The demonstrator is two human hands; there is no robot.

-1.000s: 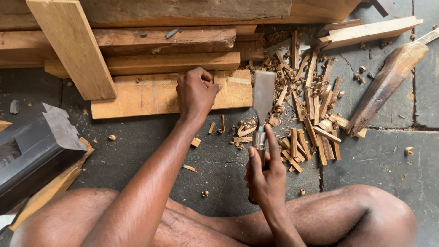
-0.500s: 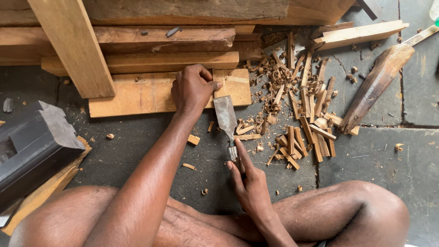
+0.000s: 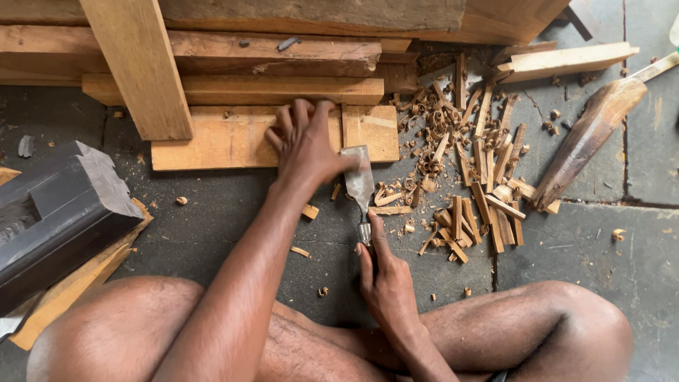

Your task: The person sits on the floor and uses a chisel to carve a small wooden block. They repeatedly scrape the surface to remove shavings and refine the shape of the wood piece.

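I am looking down at a stone floor (image 3: 608, 283) where planks are lying stacked along the top, their long axes running left to right. The nearest one, a pale flat plank (image 3: 212, 141), is lying crosswise just ahead of my crossed legs, and a thicker beam (image 3: 134, 64) is leaning over its left part. A dark block (image 3: 56, 212) is sitting at the left, well apart from the work. A heap of chips (image 3: 467, 184) is spreading to the right of the plank.

My left hand (image 3: 308, 145) is pressing down flat on the plank, fingers spread, gripping nothing, its thumb reaching towards the blade. My right hand (image 3: 385, 279) is wrapping closed around the handle of the chisel (image 3: 359, 185), index finger laid along the shaft. The chisel is pointing away from me and leaning slightly left, so its long axis is crossing the plank's at nearly a right angle. Its broad blade is lying at the plank's near edge, just beside the left thumb; I cannot tell whether the edge is touching the wood. The right hand is sitting behind the tool, the plank straight ahead of its grip.
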